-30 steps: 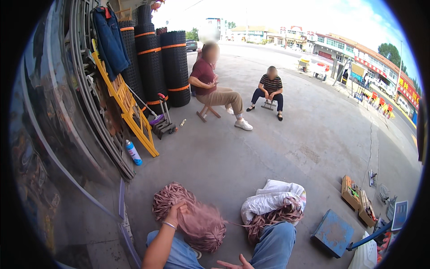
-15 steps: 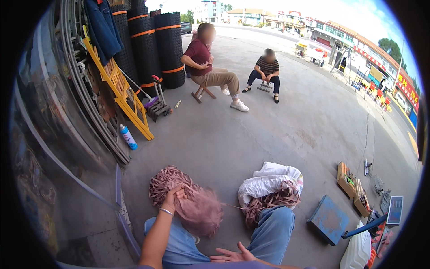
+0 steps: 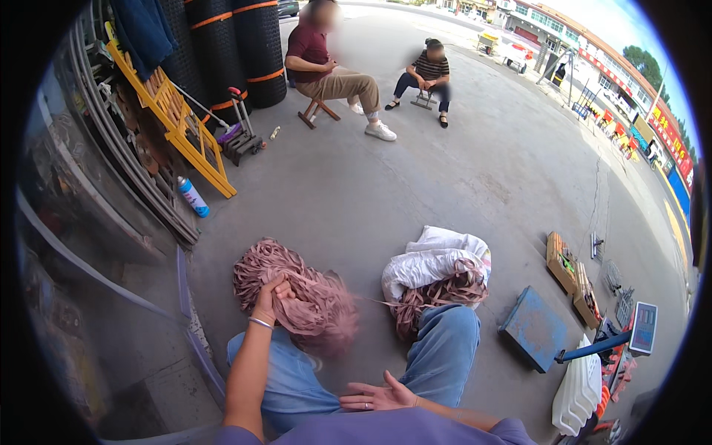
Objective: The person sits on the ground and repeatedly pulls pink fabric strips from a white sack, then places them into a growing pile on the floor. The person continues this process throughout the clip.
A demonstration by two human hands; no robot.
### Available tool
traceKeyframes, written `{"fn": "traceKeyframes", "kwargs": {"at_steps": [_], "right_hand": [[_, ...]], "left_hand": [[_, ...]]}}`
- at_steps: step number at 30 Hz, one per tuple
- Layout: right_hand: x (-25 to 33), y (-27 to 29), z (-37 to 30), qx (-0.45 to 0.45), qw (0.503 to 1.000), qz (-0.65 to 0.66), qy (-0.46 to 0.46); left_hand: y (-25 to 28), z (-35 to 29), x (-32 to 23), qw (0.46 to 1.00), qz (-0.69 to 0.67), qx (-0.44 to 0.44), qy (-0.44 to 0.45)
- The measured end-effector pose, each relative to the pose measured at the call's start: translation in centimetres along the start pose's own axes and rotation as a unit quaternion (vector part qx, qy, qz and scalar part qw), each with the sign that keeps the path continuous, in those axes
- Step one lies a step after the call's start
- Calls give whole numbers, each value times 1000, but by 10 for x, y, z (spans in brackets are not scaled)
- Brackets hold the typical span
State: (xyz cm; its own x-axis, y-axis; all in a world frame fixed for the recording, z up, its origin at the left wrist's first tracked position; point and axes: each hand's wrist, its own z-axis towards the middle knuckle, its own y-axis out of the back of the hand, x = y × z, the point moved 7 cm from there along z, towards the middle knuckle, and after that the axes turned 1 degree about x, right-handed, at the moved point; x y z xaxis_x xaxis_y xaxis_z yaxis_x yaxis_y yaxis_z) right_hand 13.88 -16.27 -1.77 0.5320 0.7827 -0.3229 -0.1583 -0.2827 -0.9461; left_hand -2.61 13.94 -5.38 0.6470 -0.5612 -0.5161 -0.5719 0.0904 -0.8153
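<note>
"Pink flat strips, gathered into one long bundle (image 3: 315, 289); where does it sit, and what has hold of it?"

"It sits just beyond the left knee (image 3: 285, 371), toward the person's left; the left hand (image 3: 274, 294) has it by the side nearest the body, fingers curled and clamped on a clutch of strips; whether its underside rests on the floor (image 3: 334, 193), I cannot tell."

"And the right hand (image 3: 378, 395)?"

"Over the lap; its fingers are apart, with nothing between them; I would count it as free to help."

"What of that thin strand (image 3: 371, 300)?"

"It runs from the bundle, across the gap, to more strips (image 3: 449, 297) spilling from the white sack (image 3: 426, 267); I would leave it some slack, so that it does not drag the sack, and mind the right knee (image 3: 445, 348) close by, where it could catch."

"How tightly should the bundle be held?"

"Firmly, not crushed, I think; such a soft mass probably sags at both ends; its lower right end is blurred, so the loops there are better checked by feel; if the weight droops, a palm underneath helps; if the strand snags, ease it back, since yanking could knot it."
</note>
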Motion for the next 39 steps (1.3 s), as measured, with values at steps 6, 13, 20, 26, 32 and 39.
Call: {"fn": "traceKeyframes", "kwargs": {"at_steps": [6, 13, 20, 26, 32, 39], "right_hand": [[33, 9, 9, -76, 959, -274, 7], [164, -155, 76, -168, 186, -873, 419], [228, -143, 52, -230, 330, -888, 221], [328, -87, -348, -663, -33, -732, 153], [283, -143, -481, -832, -131, -524, 129], [192, -139, -17, -237, 233, -937, -110]], "left_hand": [[-40, -25, 10, 994, -12, 69, 78], [-98, -49, 26, 934, 300, 178, 83], [-122, -58, -28, 970, -116, 206, -59], [-65, -54, -144, 901, -289, 222, -236], [-27, -33, -138, 933, -219, 148, -242], [-46, 2, -41, 988, -102, 96, -72]]}}
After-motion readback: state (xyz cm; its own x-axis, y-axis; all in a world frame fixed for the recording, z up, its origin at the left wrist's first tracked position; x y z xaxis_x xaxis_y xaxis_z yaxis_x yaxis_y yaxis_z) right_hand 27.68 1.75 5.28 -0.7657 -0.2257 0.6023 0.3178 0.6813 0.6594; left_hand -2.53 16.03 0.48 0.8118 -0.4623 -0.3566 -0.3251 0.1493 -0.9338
